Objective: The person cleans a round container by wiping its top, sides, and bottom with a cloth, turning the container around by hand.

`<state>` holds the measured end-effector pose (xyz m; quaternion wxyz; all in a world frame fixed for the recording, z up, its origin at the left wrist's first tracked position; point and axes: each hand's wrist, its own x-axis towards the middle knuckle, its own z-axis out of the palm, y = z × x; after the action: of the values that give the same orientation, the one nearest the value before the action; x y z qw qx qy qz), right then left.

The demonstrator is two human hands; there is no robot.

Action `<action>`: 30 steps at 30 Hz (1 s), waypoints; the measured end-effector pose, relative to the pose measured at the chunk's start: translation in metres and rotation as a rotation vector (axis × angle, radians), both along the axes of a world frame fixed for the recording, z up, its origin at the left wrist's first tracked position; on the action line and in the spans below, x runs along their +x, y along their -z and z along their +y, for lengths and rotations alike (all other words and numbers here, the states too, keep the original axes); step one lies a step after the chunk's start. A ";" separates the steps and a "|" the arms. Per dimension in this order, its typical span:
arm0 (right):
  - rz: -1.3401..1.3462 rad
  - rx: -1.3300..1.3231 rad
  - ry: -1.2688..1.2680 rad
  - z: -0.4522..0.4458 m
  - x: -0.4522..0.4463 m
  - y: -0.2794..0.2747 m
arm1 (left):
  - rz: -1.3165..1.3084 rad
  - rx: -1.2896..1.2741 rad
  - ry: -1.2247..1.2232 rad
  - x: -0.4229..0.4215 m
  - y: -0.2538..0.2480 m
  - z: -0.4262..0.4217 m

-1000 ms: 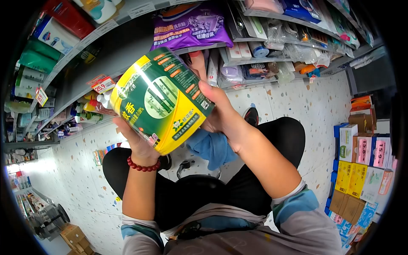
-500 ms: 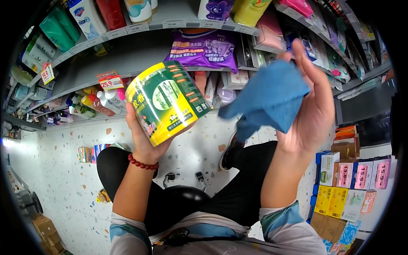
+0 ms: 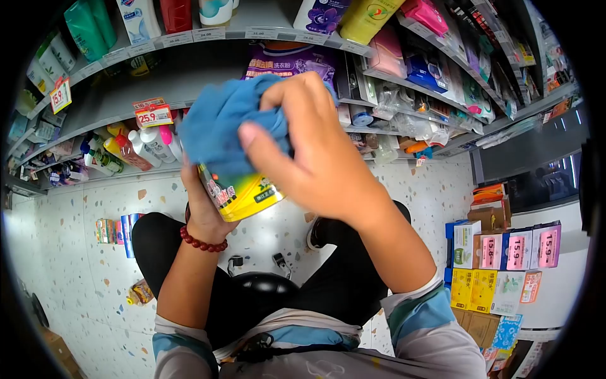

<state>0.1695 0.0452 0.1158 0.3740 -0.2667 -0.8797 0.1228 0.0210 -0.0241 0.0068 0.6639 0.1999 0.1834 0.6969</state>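
A green and yellow cylindrical container (image 3: pixel 243 196) is held up, tilted, in front of the shelves. My left hand (image 3: pixel 205 205), with a red bead bracelet at the wrist, grips its lower left side. My right hand (image 3: pixel 309 151) holds a crumpled blue cloth (image 3: pixel 230 120) against the container, thumb and fingers bent over it. The cloth hides the upper part of the container and most of its label. Only the lower yellow band and a bit of green show beneath.
Shelves (image 3: pixel 126 54) of bottles curve across the top, with a purple bag (image 3: pixel 290 60) behind the cloth. Price tags (image 3: pixel 153 115) hang from the edge. Stacked boxes (image 3: pixel 499 249) stand at right. A small bottle (image 3: pixel 140 292) lies on the floor at left.
My right hand has brought the blue cloth from the right side over onto the container. Earlier, both hands were on the container, the cloth hanging below my right hand.
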 end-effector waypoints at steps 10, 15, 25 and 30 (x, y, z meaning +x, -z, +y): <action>0.357 -0.500 0.100 0.005 -0.020 -0.006 | 0.005 0.043 -0.015 -0.021 0.009 -0.007; 0.300 -0.446 0.194 0.013 -0.021 -0.011 | 0.079 0.060 0.027 -0.016 0.010 -0.009; 0.299 -0.291 0.115 -0.015 0.012 0.028 | 0.069 -0.077 -0.089 -0.007 0.001 -0.003; 0.375 -0.177 0.286 -0.051 0.009 0.039 | -0.072 -0.121 -0.054 -0.003 -0.005 0.001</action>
<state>0.1790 -0.0060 0.0769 0.5194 -0.3926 -0.7342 0.1926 0.0182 -0.0232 0.0116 0.6619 0.1293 0.2064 0.7089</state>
